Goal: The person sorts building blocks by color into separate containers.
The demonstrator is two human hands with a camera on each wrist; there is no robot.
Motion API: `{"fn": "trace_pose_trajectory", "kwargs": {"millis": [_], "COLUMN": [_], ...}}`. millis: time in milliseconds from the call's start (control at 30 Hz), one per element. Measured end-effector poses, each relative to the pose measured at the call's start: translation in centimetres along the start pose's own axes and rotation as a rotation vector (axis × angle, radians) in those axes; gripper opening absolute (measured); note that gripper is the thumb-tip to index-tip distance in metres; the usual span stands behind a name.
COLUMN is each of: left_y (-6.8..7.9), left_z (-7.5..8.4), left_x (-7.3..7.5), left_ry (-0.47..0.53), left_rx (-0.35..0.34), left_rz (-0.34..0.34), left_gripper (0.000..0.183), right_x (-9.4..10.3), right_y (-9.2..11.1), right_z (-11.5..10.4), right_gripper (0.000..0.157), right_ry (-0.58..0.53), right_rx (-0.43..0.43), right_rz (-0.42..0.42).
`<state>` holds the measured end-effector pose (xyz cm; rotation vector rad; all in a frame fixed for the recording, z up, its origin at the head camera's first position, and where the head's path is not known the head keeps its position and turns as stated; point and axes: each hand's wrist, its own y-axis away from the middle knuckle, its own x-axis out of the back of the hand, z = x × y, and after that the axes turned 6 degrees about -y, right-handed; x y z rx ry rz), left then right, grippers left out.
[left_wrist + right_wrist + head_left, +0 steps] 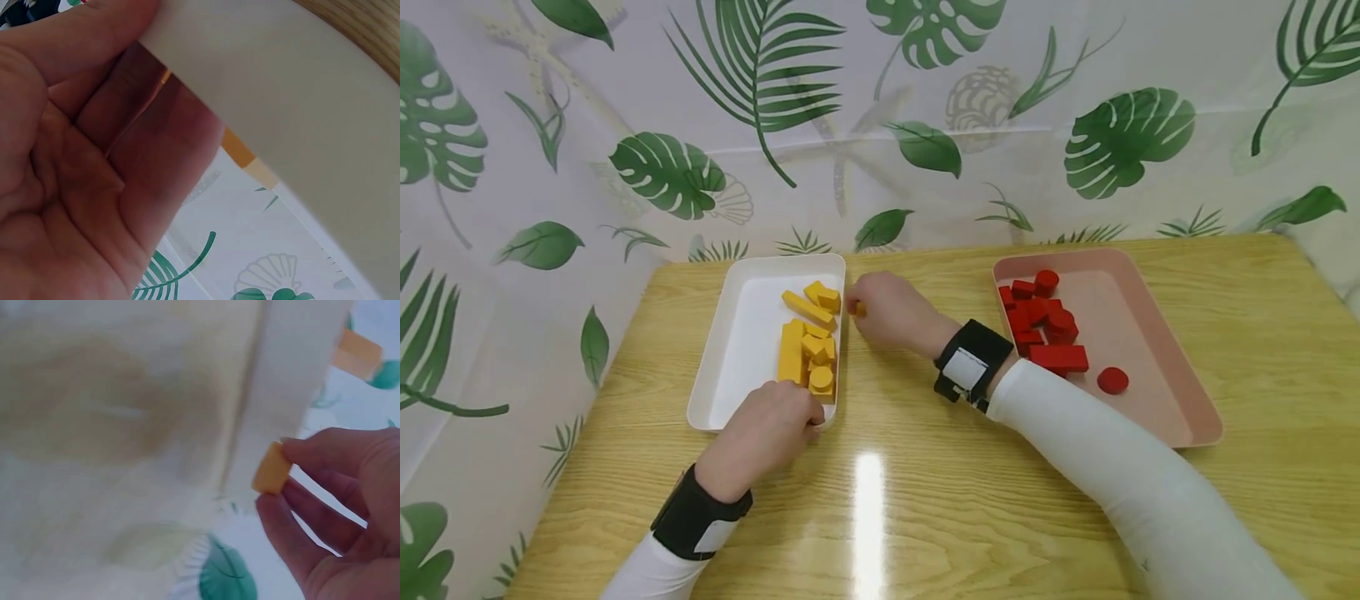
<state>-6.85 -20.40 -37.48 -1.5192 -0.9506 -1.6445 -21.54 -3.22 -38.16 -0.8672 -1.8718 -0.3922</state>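
My left hand [766, 427] grips the near right corner of the white tray [737, 350], with the thumb on the outside of the wall and the fingers inside in the left wrist view. Yellow blocks [792, 352] of several shapes are heaped along the tray's right side, among them a round one on top near my left hand. Just outside the right wall, my right hand [895, 312] pinches a small yellow block [273, 469] between thumb and fingertips. In the head view that block is mostly hidden by the fingers.
A pink tray [1138, 333] stands to the right, beyond my right forearm. Red blocks [1037, 312] crowd its left side, and a red disc [1112, 381] lies apart from them. Behind the wooden table [925, 500] hangs a leaf-print cloth [820, 158].
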Motion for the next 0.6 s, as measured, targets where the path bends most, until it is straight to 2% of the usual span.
{"fn": "trace_pose_trajectory", "kwargs": {"millis": [133, 333, 600], "left_y": [0.0, -0.2, -0.5], "left_z": [0.0, 0.1, 0.3], "left_x": [0.0, 0.0, 0.1], "left_ry": [0.010, 0.019, 0.008], "left_rx": [0.001, -0.008, 0.001], "left_rz": [-0.004, 0.004, -0.005], "left_gripper": [0.025, 0.026, 0.020], "right_x": [0.2, -1.1, -2.0], "right_y": [-1.2, -2.1, -2.4], "right_z": [-1.1, -2.4, -2.3], "right_gripper": [0.013, 0.011, 0.014], "right_ry": [-0.057, -0.080, -0.076], "right_rx": [0.028, 0.049, -0.003], "right_rz": [0.037, -0.052, -0.107]}}
